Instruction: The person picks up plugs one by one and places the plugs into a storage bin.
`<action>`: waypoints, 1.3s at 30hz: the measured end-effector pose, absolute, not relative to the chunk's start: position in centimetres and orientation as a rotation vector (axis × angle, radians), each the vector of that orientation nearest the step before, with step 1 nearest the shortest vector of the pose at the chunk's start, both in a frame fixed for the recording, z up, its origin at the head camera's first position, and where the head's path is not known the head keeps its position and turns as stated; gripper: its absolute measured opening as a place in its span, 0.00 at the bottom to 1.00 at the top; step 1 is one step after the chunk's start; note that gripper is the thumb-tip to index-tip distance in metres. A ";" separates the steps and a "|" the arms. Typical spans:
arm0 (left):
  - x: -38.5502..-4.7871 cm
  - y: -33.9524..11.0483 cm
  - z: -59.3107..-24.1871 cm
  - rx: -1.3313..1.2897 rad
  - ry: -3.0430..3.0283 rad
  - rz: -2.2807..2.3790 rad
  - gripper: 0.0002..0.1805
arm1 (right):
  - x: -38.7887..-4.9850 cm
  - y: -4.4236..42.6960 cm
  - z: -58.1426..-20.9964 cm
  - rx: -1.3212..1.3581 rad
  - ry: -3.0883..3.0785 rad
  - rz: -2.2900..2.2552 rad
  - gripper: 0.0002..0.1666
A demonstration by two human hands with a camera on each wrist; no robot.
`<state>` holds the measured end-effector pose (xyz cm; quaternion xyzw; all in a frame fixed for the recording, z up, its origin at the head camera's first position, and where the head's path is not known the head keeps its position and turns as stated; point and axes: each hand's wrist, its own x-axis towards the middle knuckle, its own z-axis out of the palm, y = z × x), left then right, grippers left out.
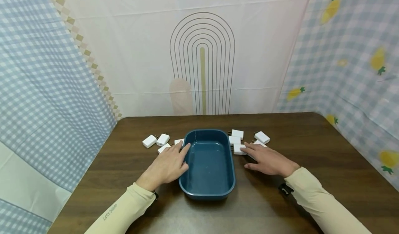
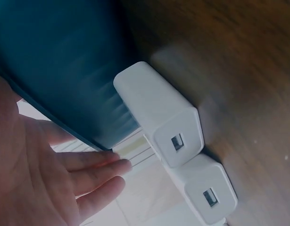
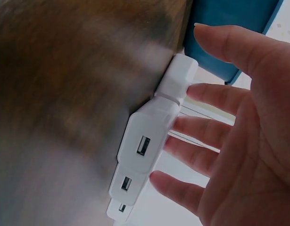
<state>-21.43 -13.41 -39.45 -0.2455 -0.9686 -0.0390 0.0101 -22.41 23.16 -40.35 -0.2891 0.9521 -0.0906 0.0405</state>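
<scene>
A deep blue rectangular bin (image 1: 205, 178) stands on the table with nothing inside it. My left hand (image 1: 166, 164) is at its left rim, palm down with fingers extended and holding nothing. Close by that hand in the left wrist view are two white USB charger plugs (image 2: 159, 113), their USB ports facing the camera. To the right of the bin, my right hand (image 1: 268, 159) hovers with spread fingers over a cluster of white USB charger plugs (image 1: 239, 149). In the right wrist view its fingertips are against or just above the chargers (image 3: 145, 136); contact is hard to tell.
More chargers lie left of the bin, among them one (image 1: 149, 141) farthest out. Another charger (image 1: 262, 137) sits at the right end of the other cluster. The brown wooden table (image 1: 140, 125) ends at a cloth backdrop (image 1: 140, 71).
</scene>
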 end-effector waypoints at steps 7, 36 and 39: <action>-21.5 -13.3 -39.6 -0.758 -3.017 -0.169 0.37 | -23.1 22.8 -40.6 -0.929 2.931 -0.277 0.36; -21.3 -13.3 -39.7 -0.737 -3.050 -0.189 0.37 | -23.8 21.3 -41.4 -1.104 3.072 -0.132 0.28; -21.3 -13.4 -39.6 -0.742 -3.053 -0.186 0.37 | -23.6 21.2 -41.3 -1.121 3.082 -0.124 0.26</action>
